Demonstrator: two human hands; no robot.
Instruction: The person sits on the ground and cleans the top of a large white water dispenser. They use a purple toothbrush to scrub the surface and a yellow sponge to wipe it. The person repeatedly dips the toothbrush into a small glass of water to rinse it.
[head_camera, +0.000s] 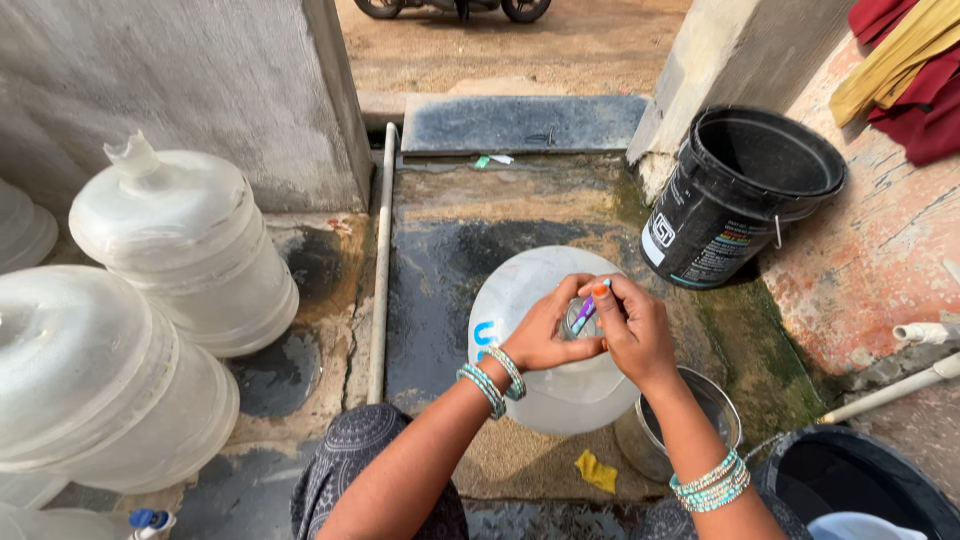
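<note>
left hand (540, 335) steadies water jug (545, 340) neck | right hand (630, 325) pinches thin brush (588, 310) into mouth | risk: we judge wet fingers slip, brush drops inside | jug rolls on wet floor (440, 270)

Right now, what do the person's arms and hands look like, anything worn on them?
Both forearms are bare, with no sleeves. The left hand has a stack of teal and pale beaded bangles at the wrist. The right hand has a similar teal and white bangle stack further up the forearm, and an orange-painted thumbnail. No rings are visible.
</note>
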